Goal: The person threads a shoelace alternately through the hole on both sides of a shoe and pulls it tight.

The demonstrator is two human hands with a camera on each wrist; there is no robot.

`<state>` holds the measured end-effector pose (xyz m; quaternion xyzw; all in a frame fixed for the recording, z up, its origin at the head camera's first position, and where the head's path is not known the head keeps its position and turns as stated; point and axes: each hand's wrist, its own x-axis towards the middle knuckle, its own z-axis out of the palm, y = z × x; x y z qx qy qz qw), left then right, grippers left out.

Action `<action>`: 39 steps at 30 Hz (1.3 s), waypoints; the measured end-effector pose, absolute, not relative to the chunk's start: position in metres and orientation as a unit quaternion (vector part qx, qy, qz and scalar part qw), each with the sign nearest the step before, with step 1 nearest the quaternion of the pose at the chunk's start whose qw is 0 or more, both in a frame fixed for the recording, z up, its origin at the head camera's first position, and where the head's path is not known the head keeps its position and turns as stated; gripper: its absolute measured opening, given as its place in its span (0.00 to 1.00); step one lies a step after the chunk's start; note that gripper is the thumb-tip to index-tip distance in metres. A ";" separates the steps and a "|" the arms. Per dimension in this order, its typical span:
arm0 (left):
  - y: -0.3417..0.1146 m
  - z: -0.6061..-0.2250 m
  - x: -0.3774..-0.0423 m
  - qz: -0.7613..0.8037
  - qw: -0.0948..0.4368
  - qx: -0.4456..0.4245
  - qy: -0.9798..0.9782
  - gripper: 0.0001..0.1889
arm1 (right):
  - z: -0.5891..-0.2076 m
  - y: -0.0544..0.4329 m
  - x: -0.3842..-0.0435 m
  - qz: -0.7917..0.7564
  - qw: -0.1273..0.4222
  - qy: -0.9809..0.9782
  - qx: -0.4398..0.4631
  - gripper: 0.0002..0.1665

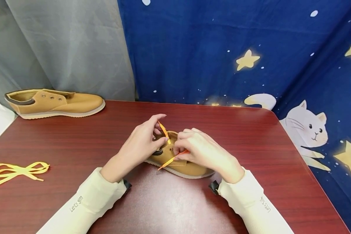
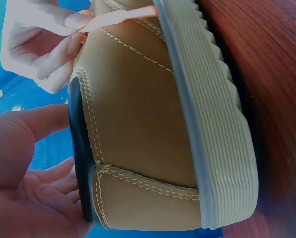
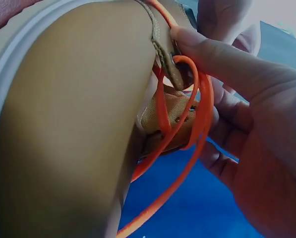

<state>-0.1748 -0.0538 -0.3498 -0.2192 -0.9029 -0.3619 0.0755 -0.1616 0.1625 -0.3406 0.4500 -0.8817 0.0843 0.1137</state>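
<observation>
A tan shoe (image 1: 193,169) with a pale ridged sole (image 2: 227,129) lies on the table, its toe to the right in the head view. My right hand (image 1: 197,146) pinches an orange-yellow shoelace (image 1: 167,163) between thumb and fingers over the eyelets. Loops of the lace (image 3: 205,114) hang by the eyelet flap and across my right fingers. My left hand (image 1: 144,136) is at the shoe's opening, thumb and fingers apart, the thumb (image 2: 51,119) reaching the dark collar (image 2: 78,144). Another stretch of lace (image 1: 164,130) rises between its thumb and index finger in the head view.
A matching shoe (image 1: 82,100) without a lace stands at the table's back left. Another yellow shoelace (image 1: 20,170) lies loosely looped on the left of the reddish-brown table (image 1: 105,143). Grey and blue curtains (image 1: 193,48) hang behind the back edge.
</observation>
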 end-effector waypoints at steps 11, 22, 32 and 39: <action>-0.048 -0.349 -0.170 -0.341 0.123 -0.214 -0.907 0.25 | -0.326 0.175 -0.165 0.200 0.055 -0.895 0.394 0.05; -0.036 -0.345 -0.180 -0.298 0.113 -0.304 -0.898 0.15 | -0.317 0.202 -0.174 0.267 0.071 -0.886 0.372 0.13; -0.027 -0.350 -0.188 -0.304 0.050 -0.319 -0.896 0.07 | -0.325 0.207 -0.183 0.269 0.078 -0.913 0.296 0.14; -0.029 -0.355 -0.194 -0.321 0.054 -0.319 -0.890 0.05 | -0.328 0.210 -0.187 0.265 0.042 -0.928 0.259 0.07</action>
